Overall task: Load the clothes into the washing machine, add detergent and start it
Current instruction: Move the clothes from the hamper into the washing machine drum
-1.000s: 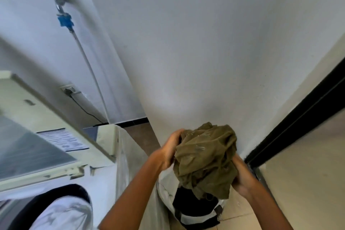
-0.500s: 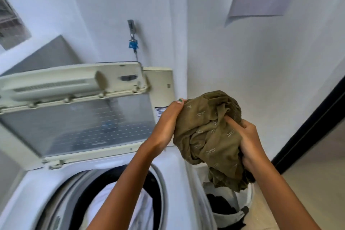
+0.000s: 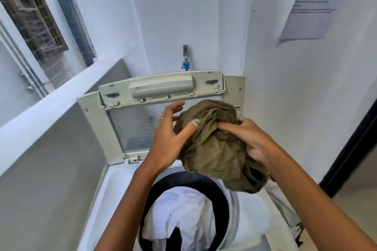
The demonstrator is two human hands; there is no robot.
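Observation:
A bunched olive-green garment (image 3: pixel 216 149) hangs above the back right of the open drum of the top-loading washing machine (image 3: pixel 98 199). My right hand (image 3: pixel 251 140) grips it from the right, fingers dug into the folds. My left hand (image 3: pixel 171 136) presses against its left side with the thumb on the cloth and the other fingers spread apart. A white garment (image 3: pixel 183 216) lies inside the dark drum below. The machine's lid (image 3: pixel 163 96) stands raised at the back. No detergent is in view.
A tap with a blue fitting (image 3: pixel 185 59) is on the wall behind the lid. A grey ledge and wall (image 3: pixel 51 149) close off the left side. A paper notice (image 3: pixel 312 2) hangs on the right wall. A dark door frame (image 3: pixel 350 144) stands at the right.
Both hands carried the olive garment from beside the machine, over the laundry bag, to above the open drum. The view swung left onto the washer, and my left hand's fingers have spread.

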